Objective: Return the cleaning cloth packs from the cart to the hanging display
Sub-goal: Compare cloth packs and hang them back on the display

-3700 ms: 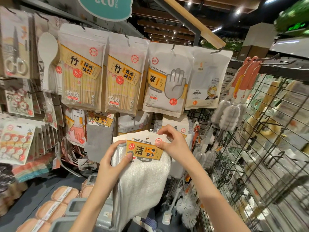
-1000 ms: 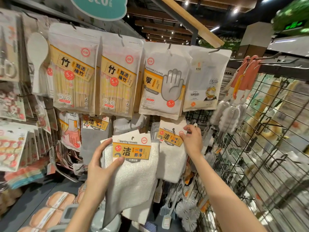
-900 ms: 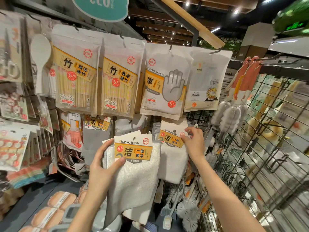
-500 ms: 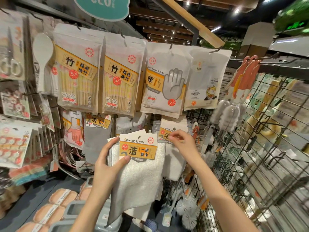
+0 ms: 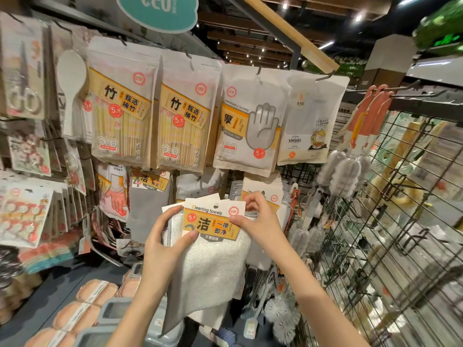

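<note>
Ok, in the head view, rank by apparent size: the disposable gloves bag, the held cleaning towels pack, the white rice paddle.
1. Cleaning towels pack, though nearness to the camera inflates it.
2. Disposable gloves bag, close behind.
3. White rice paddle, clearly smallest.

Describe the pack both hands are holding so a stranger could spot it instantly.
Below the disposable gloves bag on the hanging display, the left hand and right hand pinch a cleaning towels pack. Unlike its neighbours, it is off its hook: white cloth under an orange-banded card.

You have bright, even store light from the ceiling spotlights (image 5: 358, 18) above, with soft shadows. Straight lines bow at the wide-angle edges, and the wire rack (image 5: 400, 221) at right smears into blur.
</note>
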Demonstrator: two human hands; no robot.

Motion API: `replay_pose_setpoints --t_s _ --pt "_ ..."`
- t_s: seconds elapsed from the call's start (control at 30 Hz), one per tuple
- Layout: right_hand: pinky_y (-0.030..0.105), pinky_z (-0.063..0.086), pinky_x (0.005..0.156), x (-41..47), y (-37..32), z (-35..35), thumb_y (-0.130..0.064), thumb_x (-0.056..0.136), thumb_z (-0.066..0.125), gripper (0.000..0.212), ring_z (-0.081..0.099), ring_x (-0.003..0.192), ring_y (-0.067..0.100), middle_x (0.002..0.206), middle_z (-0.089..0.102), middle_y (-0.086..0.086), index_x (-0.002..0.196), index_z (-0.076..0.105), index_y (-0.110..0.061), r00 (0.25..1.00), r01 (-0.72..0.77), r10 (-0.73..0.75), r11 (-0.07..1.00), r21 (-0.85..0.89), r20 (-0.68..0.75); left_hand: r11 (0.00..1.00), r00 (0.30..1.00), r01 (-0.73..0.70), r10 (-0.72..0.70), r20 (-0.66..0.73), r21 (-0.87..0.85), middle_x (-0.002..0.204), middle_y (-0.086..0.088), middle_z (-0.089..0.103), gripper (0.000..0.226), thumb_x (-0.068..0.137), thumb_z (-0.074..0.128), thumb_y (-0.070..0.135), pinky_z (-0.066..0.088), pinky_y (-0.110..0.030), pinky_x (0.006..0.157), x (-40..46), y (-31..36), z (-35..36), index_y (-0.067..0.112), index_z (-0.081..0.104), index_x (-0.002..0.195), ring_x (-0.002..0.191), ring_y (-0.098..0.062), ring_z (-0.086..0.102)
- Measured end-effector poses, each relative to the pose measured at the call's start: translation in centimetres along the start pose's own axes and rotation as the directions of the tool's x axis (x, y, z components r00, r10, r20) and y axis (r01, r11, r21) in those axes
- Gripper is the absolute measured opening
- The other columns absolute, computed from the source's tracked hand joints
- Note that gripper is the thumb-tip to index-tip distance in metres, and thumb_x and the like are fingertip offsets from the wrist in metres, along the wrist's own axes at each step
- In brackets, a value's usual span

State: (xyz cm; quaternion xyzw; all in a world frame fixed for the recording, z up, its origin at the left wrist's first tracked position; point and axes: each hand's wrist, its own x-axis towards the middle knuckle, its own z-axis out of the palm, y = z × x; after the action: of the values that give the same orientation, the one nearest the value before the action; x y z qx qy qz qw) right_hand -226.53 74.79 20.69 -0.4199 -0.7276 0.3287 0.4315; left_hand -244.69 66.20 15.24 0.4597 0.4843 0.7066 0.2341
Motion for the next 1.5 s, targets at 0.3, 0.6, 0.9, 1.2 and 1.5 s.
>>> replay_pose_setpoints --t_s 0.3,0.6,0.9,1.2,1.5 --pt "0.008 0.045 0.069 0.1 0.2 -0.4 -0.005 0.075 0.074 0.036 0.058 0.085 -0.004 0.092 0.063 -0.005 0.087 0.046 -0.024 0.997 0.021 -0.016 0.997 0.075 -0.070 0.999 0.999 -0.042 0.042 -0.023 0.035 0.109 0.038 0.057 0.051 0.071 0.081 0.017 0.034 0.004 0.079 0.1 0.0 -0.1 0.047 0.057 0.105 0.103 0.020 0.048" --pt "0.022 0.049 0.074 0.2 1.9 -2.7 -0.004 0.077 0.072 0.033 0.061 0.096 0.015 0.095 0.063 0.000 0.088 0.048 -0.024 0.981 -0.005 0.026 0.994 0.106 -0.194 0.998 0.998 -0.057 0.057 -0.024 -0.014 0.116 0.029 0.059 0.052 0.083 0.069 0.007 0.040 -0.022 0.091 0.4 -0.9 -0.7 0.051 0.057 0.110 0.111 0.007 0.052" --pt "0.025 0.050 0.076 0.6 4.2 -4.2 0.002 0.079 0.067 0.043 0.058 0.095 0.005 0.099 0.062 -0.014 0.091 0.054 -0.037 0.959 0.000 0.011 0.999 0.040 -0.284 0.995 0.999 -0.035 0.033 -0.027 -0.095 0.113 0.028 0.059 0.047 0.086 0.066 0.003 0.057 -0.033 0.079 0.6 -1.2 -0.7 0.039 0.059 0.116 0.113 -0.014 0.057" --pt "0.013 0.049 0.067 2.1 6.5 -5.2 0.008 0.081 0.064 0.035 0.058 0.095 0.010 0.104 0.063 -0.005 0.089 0.058 -0.026 0.939 -0.040 0.068 0.995 0.089 -0.338 0.993 0.998 -0.033 0.027 -0.056 -0.115 0.114 0.026 0.059 0.046 0.086 0.065 0.001 0.055 -0.017 0.070 0.7 -1.3 -1.1 0.035 0.059 0.116 0.107 0.001 0.057" --pt "0.013 0.049 0.058 4.3 8.2 -6.2 0.004 0.083 0.064 0.024 0.058 0.082 -0.001 0.092 0.061 -0.003 0.096 0.059 -0.015 0.905 -0.101 0.137 0.989 0.110 -0.402 0.992 0.998 -0.029 0.023 -0.051 -0.124 0.111 0.030 0.060 0.047 0.086 0.066 0.003 0.052 -0.012 0.066 1.1 -1.7 -1.3 0.039 0.060 0.115 0.101 0.006 0.059"
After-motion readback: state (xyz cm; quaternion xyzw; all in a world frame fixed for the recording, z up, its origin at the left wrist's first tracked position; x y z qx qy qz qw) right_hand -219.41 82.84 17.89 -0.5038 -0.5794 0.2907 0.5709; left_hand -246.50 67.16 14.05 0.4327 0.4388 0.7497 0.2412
